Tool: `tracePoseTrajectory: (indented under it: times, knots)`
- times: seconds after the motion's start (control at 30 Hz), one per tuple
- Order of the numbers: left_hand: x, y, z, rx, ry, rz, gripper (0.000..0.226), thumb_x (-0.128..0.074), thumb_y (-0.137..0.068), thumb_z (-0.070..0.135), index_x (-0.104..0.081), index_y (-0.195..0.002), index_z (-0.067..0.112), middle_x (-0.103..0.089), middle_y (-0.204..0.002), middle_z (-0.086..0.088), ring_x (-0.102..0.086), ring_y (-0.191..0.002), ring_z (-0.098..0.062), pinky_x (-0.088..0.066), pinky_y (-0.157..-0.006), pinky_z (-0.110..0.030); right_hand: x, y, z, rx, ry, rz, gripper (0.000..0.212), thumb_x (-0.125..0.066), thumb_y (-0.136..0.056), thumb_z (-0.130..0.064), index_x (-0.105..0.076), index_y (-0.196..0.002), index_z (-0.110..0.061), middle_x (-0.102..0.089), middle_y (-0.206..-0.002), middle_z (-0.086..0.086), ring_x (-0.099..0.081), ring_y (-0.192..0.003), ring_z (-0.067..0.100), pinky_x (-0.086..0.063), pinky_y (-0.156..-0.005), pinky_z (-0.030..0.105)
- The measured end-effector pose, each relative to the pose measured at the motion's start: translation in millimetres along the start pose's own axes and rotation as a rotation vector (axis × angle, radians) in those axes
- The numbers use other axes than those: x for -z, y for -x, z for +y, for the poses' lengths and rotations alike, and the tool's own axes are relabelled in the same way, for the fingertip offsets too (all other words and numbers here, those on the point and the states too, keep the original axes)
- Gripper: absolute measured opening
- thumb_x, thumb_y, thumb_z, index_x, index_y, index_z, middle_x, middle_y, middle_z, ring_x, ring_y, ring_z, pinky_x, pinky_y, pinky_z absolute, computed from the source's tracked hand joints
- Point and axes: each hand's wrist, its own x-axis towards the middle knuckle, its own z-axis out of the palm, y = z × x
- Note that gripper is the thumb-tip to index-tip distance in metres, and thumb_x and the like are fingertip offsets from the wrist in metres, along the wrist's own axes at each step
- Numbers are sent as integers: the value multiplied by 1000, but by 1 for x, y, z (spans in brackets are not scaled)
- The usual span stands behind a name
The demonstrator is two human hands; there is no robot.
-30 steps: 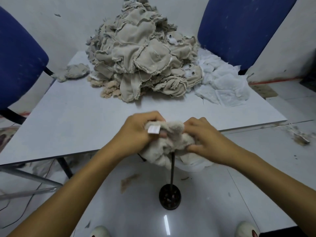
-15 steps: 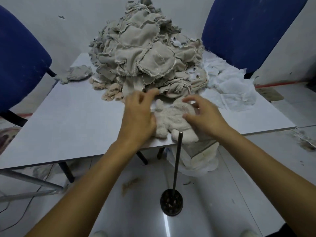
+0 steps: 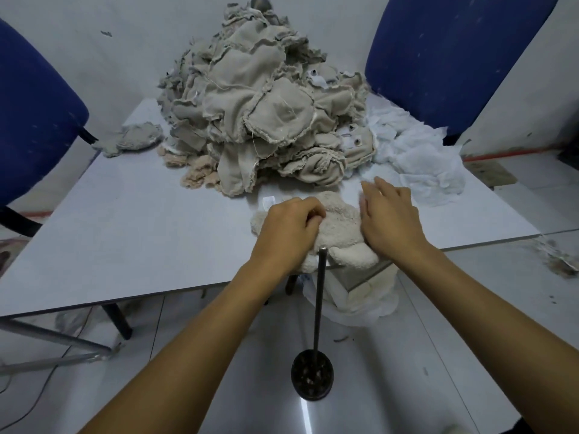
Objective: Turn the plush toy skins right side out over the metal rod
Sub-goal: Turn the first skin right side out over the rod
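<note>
**On the bench edge: fluffy skin under 2 hands**

Behind, the heap of inside-out skins (image 3: 263,120) covers the bench (image 3: 125,239). At the near edge lies the cream plush skin (image 3: 341,233), just beyond the upright metal rod (image 3: 319,302). Left hand (image 3: 289,236) grips it with curled fingers; right hand (image 3: 391,220) presses flat, fingers straight.

Soft, even, rather cool light falls from overhead, leaving only a faint shadow under the near edge of the pale grey rectangular table (image 3: 125,233) and a slightly darker patch beneath the heaped pile of beige fabric skins (image 3: 260,120) at the table's far side. A narrow white streak of glare lies on the glossy floor just below the round dark base of the upright metal rod (image 3: 316,324), in front of the table. The wide lens bows the table's edges and leans the two blue chair backs (image 3: 454,57) outward (strongest toward the corners), and the right hand (image 3: 391,220) above the table is smeared at its fingertips while the pile stays sharp.
</note>
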Motion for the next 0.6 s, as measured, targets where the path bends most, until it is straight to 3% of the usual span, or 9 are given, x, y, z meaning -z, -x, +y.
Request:
tracePoseTrajectory:
  times: [0.2,0.37,0.5,0.6]
  knots:
    - [-8,-15,3,126,78,-92,18,-81,-79,26,-74,-94,23,-67,-81,9,-59,-74,-5,-49,-73,-21,4,-7,3,-67,136,-56,68,-54,-91,-7,-22,-151,-3,-39,-137,21,-37,-123,39,-38,-89,46]
    - [-10,-20,7,142,-15,-107,4,-73,-82,26,-69,-84,25,-67,-78,8,-63,-81,-11,-54,-75,-31,5,-11,7,-103,118,38,17,-51,-89,3,-53,-105,0,-50,-112,20,-46,-105,38,-32,-72,38]
    - [-9,-18,9,100,-91,-25,4,-66,-84,21,-65,-81,18,-60,-85,2,-58,-84,-18,-52,-74,-38,8,-12,11,-82,21,51,23,-55,-95,-23,-59,-111,-6,-47,-120,17,-42,-115,37,-40,-80,42]
    - [-1,-17,7,-72,-156,79,5,-61,-88,14,-60,-86,10,-52,-90,0,-49,-86,-19,-43,-70,-33,11,-13,12,-76,-33,61,30,-57,-95,-37,-58,-113,-13,-44,-126,12,-38,-119,34,-40,-89,45]
